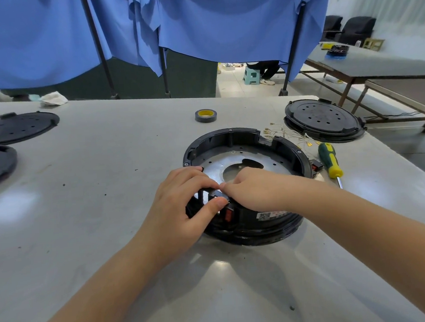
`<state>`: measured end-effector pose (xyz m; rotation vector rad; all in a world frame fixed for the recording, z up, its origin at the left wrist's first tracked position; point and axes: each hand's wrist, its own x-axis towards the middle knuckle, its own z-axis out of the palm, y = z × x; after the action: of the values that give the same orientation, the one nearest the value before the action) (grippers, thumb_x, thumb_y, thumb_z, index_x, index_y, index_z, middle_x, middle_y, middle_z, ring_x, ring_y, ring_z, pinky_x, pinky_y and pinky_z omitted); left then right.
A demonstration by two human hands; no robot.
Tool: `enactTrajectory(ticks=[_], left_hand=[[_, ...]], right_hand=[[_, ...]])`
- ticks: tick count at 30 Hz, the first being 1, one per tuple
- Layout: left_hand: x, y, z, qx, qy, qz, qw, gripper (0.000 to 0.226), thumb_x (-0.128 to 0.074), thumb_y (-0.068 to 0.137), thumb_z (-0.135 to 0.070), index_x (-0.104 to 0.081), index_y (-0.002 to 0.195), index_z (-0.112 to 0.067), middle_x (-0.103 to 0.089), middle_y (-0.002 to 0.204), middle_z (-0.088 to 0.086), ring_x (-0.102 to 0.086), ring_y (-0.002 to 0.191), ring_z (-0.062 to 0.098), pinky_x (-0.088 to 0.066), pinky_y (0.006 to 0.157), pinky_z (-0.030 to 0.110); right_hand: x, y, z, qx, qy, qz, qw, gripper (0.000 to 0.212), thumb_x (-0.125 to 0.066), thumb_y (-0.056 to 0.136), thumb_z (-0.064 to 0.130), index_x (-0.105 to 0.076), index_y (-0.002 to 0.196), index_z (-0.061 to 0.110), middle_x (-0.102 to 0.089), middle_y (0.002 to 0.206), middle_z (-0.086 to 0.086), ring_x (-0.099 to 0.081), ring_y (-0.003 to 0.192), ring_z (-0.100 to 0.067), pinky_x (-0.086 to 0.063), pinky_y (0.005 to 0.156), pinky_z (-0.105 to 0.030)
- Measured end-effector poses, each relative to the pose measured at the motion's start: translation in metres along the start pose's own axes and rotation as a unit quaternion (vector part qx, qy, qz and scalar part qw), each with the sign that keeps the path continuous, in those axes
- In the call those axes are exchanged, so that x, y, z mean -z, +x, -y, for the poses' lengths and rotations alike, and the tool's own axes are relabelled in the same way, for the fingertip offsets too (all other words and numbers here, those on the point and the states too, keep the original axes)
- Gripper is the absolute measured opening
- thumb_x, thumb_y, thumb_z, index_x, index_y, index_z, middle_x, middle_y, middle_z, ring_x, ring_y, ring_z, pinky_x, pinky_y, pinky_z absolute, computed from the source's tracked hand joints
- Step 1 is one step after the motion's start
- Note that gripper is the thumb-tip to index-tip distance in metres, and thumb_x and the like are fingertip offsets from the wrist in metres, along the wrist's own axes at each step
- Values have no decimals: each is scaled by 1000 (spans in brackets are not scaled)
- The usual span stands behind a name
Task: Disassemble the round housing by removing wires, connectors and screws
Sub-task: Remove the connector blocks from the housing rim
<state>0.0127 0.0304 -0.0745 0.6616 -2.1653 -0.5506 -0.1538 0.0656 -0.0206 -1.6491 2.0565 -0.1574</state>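
Housing [243,156]: frame centre, on tabletop [108,193].
Left hand [182,208]: grips housing's near rim.
Right hand [256,190]: pinching there, fingertips meeting left.

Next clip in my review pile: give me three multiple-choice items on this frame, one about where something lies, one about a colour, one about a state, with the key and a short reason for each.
1. Where does the screwdriver lie?
A. on the table to the right of the round housing
B. inside the housing
C. beside the roll of tape

2. What colours is the screwdriver handle?
A. red and black
B. green and yellow
C. all blue

3. What are the hands doing?
A. both rest flat on the table
B. one holds the screwdriver
C. both work at the housing's near rim

Key:
1 A, it lies just outside the housing's right rim.
2 B, the grip is green with yellow sections.
3 C, the left hand grips a small black part at the near rim, and the right hand has its fingertips at the same spot.
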Motion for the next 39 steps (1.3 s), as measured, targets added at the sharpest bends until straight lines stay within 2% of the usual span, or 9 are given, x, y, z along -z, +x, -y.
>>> enactTrajectory(ticks=[3, 7, 12, 16, 21, 28, 32, 39], left_hand=[[0, 1, 3, 10, -8, -8, 1000, 20, -67, 81, -34, -69, 96, -20, -64, 102, -10, -47, 119, 1, -32, 98, 11], [0, 1, 4, 8, -15, -12, 1000, 17, -67, 80, -30, -69, 96, -24, -62, 104, -16, -45, 122, -3, -30, 99, 9], [2, 3, 4, 22, -31, 7, 999, 17, -66, 80, -32, -69, 95, -27, -64, 103, -16, -43, 123, -5, -29, 99, 8], [5, 5, 3, 30, -43, 14, 999, 15, -66, 78, -35, -65, 93, -37, -63, 102, -18, -42, 121, -9, -30, 99, 8], [4, 5, 4, 26, -41, 12, 999, 14, -66, 79, -36, -64, 92, -40, -62, 102, -20, -42, 121, -9, -31, 99, 10], [4, 3, 5, 14, -19, 5, 1000, 16, -66, 80, -36, -68, 94, -30, -61, 103, -20, -43, 121, -6, -33, 101, 15], [4, 2, 3, 12, -11, 4, 1000, 20, -65, 81, -35, -70, 95, -22, -63, 104, -16, -44, 123, -3, -35, 102, 23], [3, 2, 2, 16, -14, 2, 1000, 21, -64, 81, -35, -71, 96, -21, -64, 104, -14, -43, 123, -4, -35, 102, 22]], right_hand=[[-4, 1, -1, 12, 21, -13, 1000, 53, -31, 101, 46, -36, 57, 16, -36, 52, 3, -37, 48, -14, -27, 51, -29], [-5, 3, -5, 16, 48, -18, 999, 55, -29, 100, 50, -37, 57, 16, -35, 47, 6, -37, 45, -12, -29, 52, -29], [-5, 4, -4, 23, 60, -11, 998, 56, -29, 100, 50, -36, 57, 16, -35, 52, 3, -36, 49, -15, -32, 55, -29], [-4, 3, -4, 26, 59, -8, 998, 55, -30, 100, 50, -37, 58, 15, -36, 54, 2, -37, 52, -16, -34, 57, -30], [-2, 2, -2, 26, 51, 5, 998, 54, -29, 101, 49, -35, 60, 16, -34, 55, 3, -35, 51, -14, -29, 55, -29], [-2, -1, -1, 18, 53, 5, 998, 53, -28, 101, 49, -33, 60, 16, -32, 53, 3, -33, 47, -13, -28, 53, -28], [-5, 0, -1, 7, 46, -19, 999, 53, -31, 101, 46, -34, 57, 17, -34, 51, 5, -35, 46, -13, -27, 51, -29], [-5, 2, -4, -1, 43, -23, 999, 47, -41, 97, 41, -34, 56, 19, -34, 50, 6, -35, 47, -14, -28, 50, -28]])
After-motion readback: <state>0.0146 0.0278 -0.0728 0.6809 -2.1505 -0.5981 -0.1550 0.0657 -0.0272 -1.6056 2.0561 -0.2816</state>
